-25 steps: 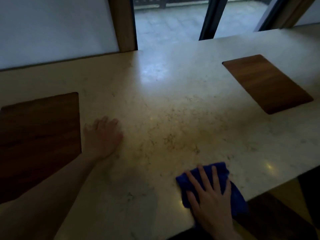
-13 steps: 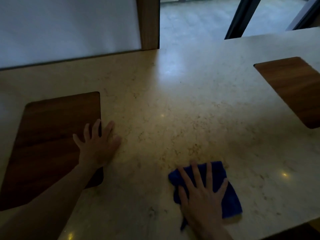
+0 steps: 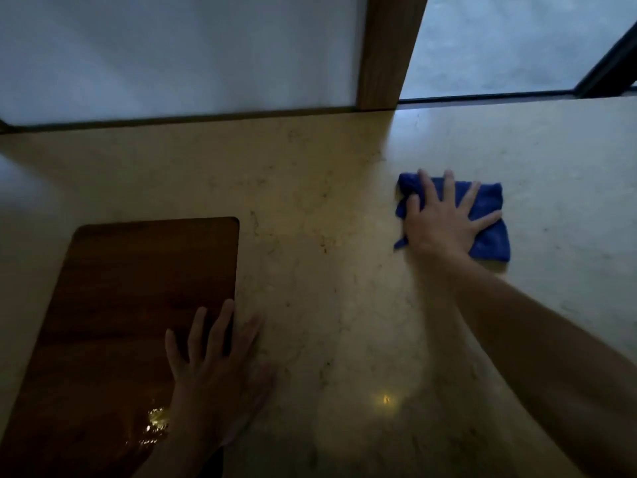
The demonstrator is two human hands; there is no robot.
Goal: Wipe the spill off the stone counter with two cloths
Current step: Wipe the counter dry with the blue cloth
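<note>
A folded blue cloth (image 3: pixel 491 215) lies on the beige stone counter (image 3: pixel 327 236), right of centre and towards the back. My right hand (image 3: pixel 443 219) presses flat on it with fingers spread, arm stretched forward. My left hand (image 3: pixel 217 370) rests flat near the front, fingers straight, partly on the counter and partly over the right edge of a dark wooden inlay panel (image 3: pixel 138 298). Only one cloth is in view. I cannot make out a spill in the dim light.
A white wall panel (image 3: pixel 172 53) and a wooden post (image 3: pixel 389 50) close off the counter's back edge, with a glass pane (image 3: pixel 510 43) to the right. A small light reflection (image 3: pixel 386 399) glints on the stone near the front.
My right hand has pushed the blue cloth from the front edge far forward across the counter. The view has shifted left and closer. My left hand stays flat by the wooden panel.
</note>
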